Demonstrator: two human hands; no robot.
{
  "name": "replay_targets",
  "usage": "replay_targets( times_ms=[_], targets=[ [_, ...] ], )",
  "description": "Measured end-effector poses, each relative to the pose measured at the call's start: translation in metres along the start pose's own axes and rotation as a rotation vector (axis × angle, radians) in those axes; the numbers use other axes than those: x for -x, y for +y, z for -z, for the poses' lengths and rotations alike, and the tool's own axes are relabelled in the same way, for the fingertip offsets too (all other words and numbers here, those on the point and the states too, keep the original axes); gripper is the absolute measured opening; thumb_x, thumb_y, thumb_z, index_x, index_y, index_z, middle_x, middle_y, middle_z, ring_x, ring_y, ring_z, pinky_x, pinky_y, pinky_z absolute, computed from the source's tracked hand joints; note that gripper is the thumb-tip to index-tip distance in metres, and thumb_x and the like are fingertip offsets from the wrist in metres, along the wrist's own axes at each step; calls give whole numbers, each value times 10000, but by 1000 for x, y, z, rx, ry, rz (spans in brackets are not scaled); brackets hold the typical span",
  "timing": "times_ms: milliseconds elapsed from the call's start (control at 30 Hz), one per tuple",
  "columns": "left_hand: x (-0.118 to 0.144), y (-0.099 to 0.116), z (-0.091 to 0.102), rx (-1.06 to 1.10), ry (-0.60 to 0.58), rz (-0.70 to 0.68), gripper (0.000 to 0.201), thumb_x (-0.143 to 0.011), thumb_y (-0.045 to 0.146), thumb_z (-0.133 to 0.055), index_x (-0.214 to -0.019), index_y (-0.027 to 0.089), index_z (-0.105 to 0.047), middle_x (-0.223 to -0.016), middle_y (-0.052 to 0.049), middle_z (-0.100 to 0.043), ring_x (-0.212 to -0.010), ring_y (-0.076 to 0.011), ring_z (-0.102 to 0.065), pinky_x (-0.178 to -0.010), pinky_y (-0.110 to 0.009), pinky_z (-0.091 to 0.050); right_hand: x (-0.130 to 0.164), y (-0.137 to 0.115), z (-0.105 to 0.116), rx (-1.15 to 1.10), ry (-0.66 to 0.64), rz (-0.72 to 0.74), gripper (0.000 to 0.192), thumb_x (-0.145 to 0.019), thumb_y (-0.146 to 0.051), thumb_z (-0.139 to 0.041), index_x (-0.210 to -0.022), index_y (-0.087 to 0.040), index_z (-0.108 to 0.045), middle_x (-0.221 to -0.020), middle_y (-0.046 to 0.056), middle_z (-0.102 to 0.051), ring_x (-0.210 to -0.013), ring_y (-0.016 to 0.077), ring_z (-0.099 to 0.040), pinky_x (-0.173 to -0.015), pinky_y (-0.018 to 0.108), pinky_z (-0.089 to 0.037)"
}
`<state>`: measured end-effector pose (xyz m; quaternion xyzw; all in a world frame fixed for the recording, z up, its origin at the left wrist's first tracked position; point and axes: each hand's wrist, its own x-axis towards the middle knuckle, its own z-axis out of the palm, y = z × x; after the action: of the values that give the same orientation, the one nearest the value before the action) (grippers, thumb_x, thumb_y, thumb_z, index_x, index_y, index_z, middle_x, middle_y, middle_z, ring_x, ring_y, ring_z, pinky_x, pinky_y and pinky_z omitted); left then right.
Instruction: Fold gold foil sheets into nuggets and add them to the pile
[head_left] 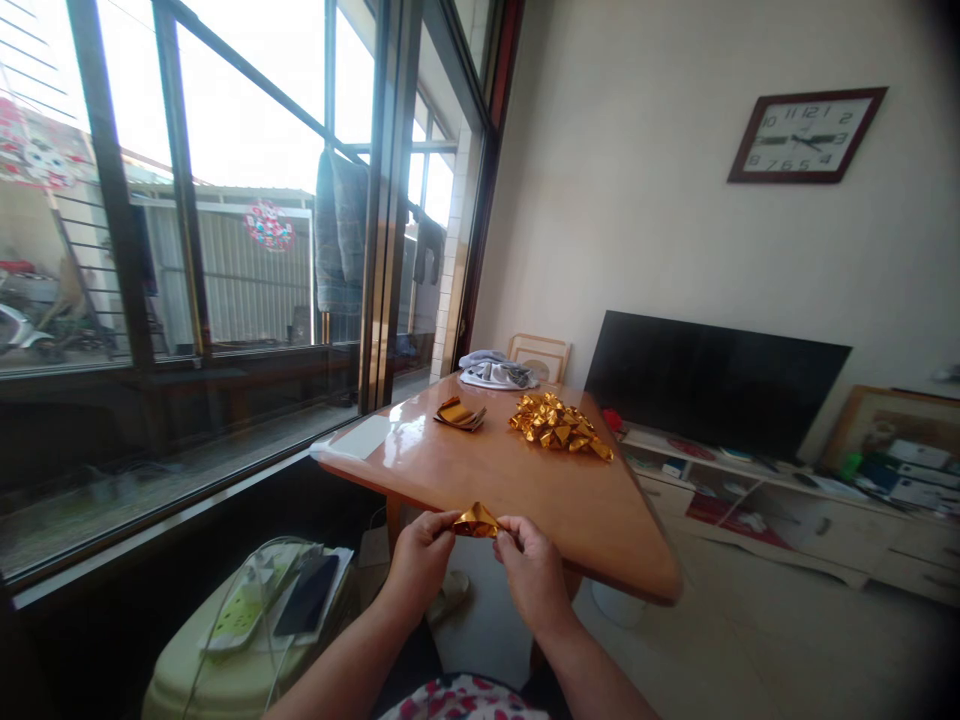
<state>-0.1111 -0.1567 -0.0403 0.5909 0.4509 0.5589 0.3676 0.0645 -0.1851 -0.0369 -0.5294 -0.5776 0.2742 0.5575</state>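
Note:
Between my two hands, just off the table's near edge, is a folded piece of gold foil paper (475, 521). My left hand (424, 552) pinches its left end between thumb and fingers. The right end is pinched the same way by my right hand (529, 560). On the wooden table (480, 470) beyond lies a heap of folded gold foil pieces (556, 424). To the left of that heap rests a small stack of flat gold foil sheets (460, 413).
Folded cloth (496, 372) lies at the table's far end, and a white sheet (364, 437) at its left. A green stool (180, 665) at lower left bears a phone (307, 594) and a power strip (247, 605). A television (712, 385) stands on a cabinet (810, 520).

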Motion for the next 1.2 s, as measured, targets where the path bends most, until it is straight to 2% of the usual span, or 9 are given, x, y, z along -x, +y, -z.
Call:
replay_targets(
  times_ms=[167, 333, 433, 567, 767, 967, 1200],
  targets=[
    [0, -1, 0, -9, 1, -8, 317, -777, 231, -593, -997, 188, -817, -921, -68, -754, -904, -252, -691, -846, -340, -485, 1, -2, 0, -18, -15, 4, 259, -863, -369, -579, -989, -187, -714, -810, 36, -732, -755, 210, -661, -712, 291, -509],
    [0, -1, -2, 35, -9, 41, 374, -745, 187, -577, -1055, 152, -784, -1046, -101, -762, -1008, -268, -691, -934, -360, -496, -1, 4, -5, -105, -52, -29, 404, -850, -372, -581, -1177, -150, -663, -911, 71, -744, -754, 215, -667, -686, 307, -529],
    [0, 1, -2, 75, -43, 86, 416, -719, 170, -583, -1090, 132, -766, -1095, -118, -765, -1019, -276, -699, -951, -374, -507, -3, 6, -5, -107, -99, -66, 474, -843, -347, -565, -1254, -122, -637, -885, 70, -733, -698, 204, -649, -658, 311, -530],
    [0, 5, 0, 117, -112, 150, 455, -699, 157, -590, -1120, 114, -757, -1133, -128, -766, -1030, -285, -705, -968, -389, -508, -4, 6, -3, -75, -117, -104, 511, -817, -291, -555, -1289, -113, -640, -889, 63, -721, -724, 199, -646, -672, 296, -523],
    [1, 6, 1, 121, -188, 184, 505, -660, 122, -543, -1106, 135, -780, -1110, -95, -775, -1045, -281, -689, -999, -394, -479, -3, -1, 1, -56, -217, -105, 409, -834, -251, -523, -1178, -187, -734, -790, 20, -691, -748, 190, -628, -648, 260, -479],
    [-3, 2, 1, -51, -216, 71, 534, -663, 113, -519, -1114, 174, -797, -1053, -77, -758, -1009, -262, -662, -985, -364, -463, -3, -7, 2, -15, -236, -40, 394, -824, -216, -516, -1127, -178, -765, -620, -4, -612, -699, 191, -599, -653, 264, -464],
    [-4, 7, 3, -167, -251, 17, 499, -680, 113, -529, -1082, 192, -814, -1008, -76, -735, -944, -250, -651, -905, -328, -464, -3, -12, 4, 65, -227, 23, 391, -800, -197, -508, -1068, -187, -792, -631, 3, -654, -702, 200, -612, -703, 280, -479]
  ],
)
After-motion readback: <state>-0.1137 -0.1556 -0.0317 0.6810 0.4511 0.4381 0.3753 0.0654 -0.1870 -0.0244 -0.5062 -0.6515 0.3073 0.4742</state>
